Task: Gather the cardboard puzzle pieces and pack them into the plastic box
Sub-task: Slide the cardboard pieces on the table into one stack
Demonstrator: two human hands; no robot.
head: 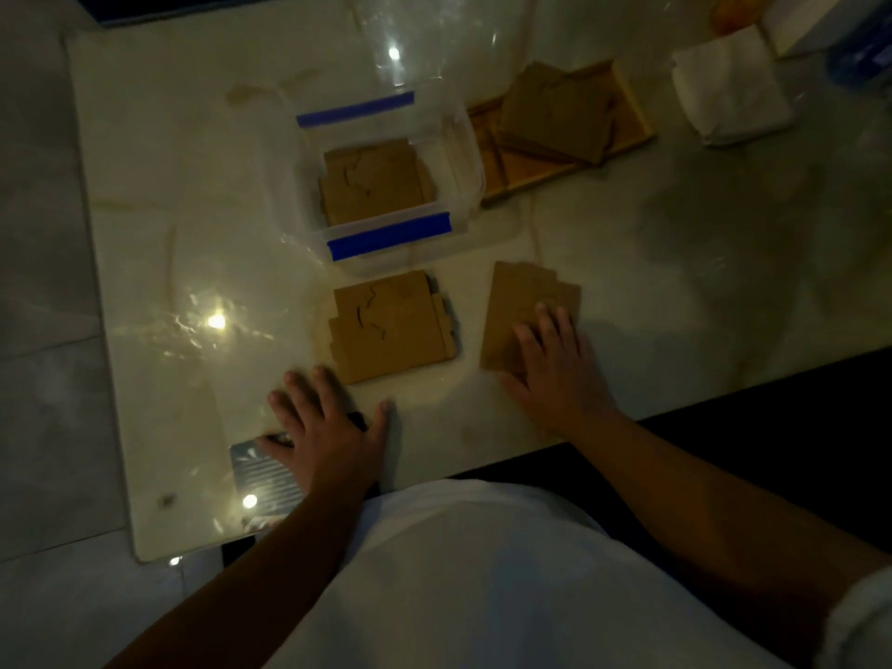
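Observation:
A clear plastic box (463, 152) with blue clip handles stands mid-table, and a stack of brown cardboard pieces (376, 183) lies inside it. In front of the box lies a second stack of cardboard pieces (393, 325). To its right is a third stack (516, 306), and my right hand (555, 364) rests flat on its near corner, fingers spread. My left hand (328, 427) lies flat and open on the table, just below the middle stack and not touching it. A fourth pile of pieces (555, 113) sits on a wooden tray (637, 123) right of the box.
A dark ribbed flat object (263, 470) lies under my left hand at the table's near edge. Folded white cloth or paper (729, 94) sits at the back right with a white box (811, 21) and a blue item behind it. The glossy white table (193, 234) reflects lamps.

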